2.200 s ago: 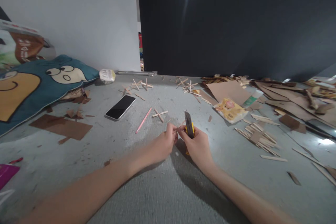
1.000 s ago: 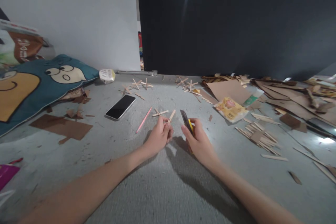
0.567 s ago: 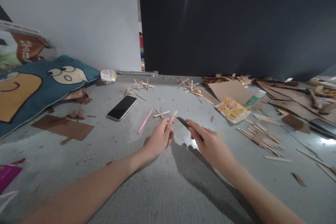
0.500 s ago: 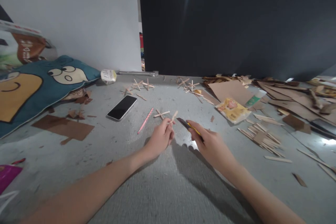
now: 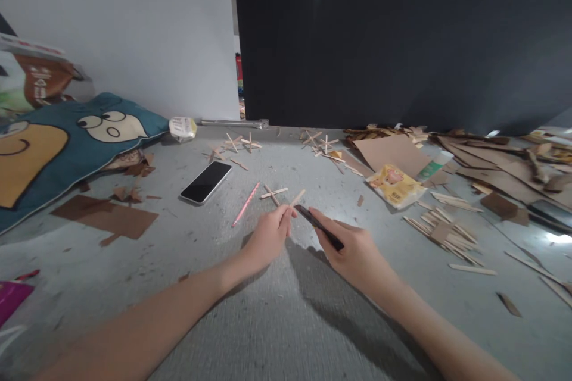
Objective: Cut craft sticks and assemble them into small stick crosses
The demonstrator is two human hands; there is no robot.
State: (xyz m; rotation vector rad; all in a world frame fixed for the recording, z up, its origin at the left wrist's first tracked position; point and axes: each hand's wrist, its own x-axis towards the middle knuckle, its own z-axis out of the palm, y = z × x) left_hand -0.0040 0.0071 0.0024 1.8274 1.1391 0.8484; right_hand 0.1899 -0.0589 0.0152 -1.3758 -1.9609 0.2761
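My left hand [image 5: 270,234] is closed on a wooden craft stick [image 5: 298,197], which sticks out past the fingertips. In my right hand [image 5: 351,244] is a utility knife [image 5: 319,225], its tip close to the left fingertips and the stick. Whether the blade touches the wood I cannot tell. Just beyond my left hand, crossed craft sticks [image 5: 273,193] lie on the grey table [image 5: 286,333]. A pink striped straw [image 5: 245,205] rests to their left.
A phone [image 5: 206,182] lies left of the straw, with a blue cushion [image 5: 89,143] farther left. Small stick assemblies [image 5: 318,141] stand at the back. To the right are a yellow packet [image 5: 395,186], a glue stick [image 5: 435,166], loose craft sticks [image 5: 447,237] and cardboard pieces [image 5: 391,153].
My right hand has brought the knife left, up to the left fingertips, and turned it so its dark side shows. My left hand still holds the stick, slightly shifted.
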